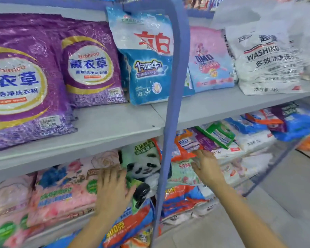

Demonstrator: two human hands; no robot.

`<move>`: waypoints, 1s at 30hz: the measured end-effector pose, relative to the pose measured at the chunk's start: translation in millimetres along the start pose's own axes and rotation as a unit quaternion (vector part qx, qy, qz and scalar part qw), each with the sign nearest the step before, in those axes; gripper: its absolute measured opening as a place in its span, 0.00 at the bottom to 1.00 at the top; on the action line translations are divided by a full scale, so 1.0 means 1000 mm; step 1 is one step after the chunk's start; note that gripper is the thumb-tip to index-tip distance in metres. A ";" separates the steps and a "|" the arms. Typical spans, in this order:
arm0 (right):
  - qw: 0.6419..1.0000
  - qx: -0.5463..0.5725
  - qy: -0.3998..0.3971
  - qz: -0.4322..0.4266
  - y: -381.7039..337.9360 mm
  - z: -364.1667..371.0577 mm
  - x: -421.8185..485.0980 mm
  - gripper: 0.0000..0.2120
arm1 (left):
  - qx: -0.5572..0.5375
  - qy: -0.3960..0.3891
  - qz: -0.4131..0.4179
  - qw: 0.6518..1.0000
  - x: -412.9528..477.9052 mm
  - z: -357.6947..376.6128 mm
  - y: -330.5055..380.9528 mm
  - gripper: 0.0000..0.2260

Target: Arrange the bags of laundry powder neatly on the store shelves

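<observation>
While flat left hand (113, 187) presses a limp pink plastic powder bag (61, 197), open right hand (207, 169) nears an orange plastic bag (183, 154); sealed edges seem grippable

Shop, detergent aisle: tiered grey shelves (115, 126) on a blue upright (170, 104), stocked with laundry powder bags (268, 58) of many brands in rows and stacks, the purple Eichimoo bags (89, 68) each carrying a price sticker (49, 120).
</observation>
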State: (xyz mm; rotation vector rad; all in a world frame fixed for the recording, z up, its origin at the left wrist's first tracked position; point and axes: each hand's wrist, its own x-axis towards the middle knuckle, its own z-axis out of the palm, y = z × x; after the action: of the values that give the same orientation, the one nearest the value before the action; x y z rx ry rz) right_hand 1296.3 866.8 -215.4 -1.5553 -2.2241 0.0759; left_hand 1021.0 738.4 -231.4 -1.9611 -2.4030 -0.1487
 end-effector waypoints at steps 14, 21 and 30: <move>0.976 -0.105 -0.040 -0.188 0.075 0.047 0.071 0.19 | 0.082 -0.009 -0.061 0.995 0.005 0.050 0.005 0.36; 0.952 -0.078 0.096 -0.279 0.074 0.032 0.077 0.09 | 0.107 0.018 -0.047 0.993 0.006 0.050 0.006 0.36; 0.912 -0.072 0.272 -0.298 0.060 -0.042 0.057 0.05 | 0.112 -0.032 -0.052 0.992 0.006 0.042 0.006 0.36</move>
State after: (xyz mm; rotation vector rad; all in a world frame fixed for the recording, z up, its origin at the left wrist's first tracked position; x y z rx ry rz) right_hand 1349.1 932.6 -177.1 -0.7527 -2.1505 -0.6341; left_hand 1026.5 749.8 -272.5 -1.7708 -2.4378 0.1765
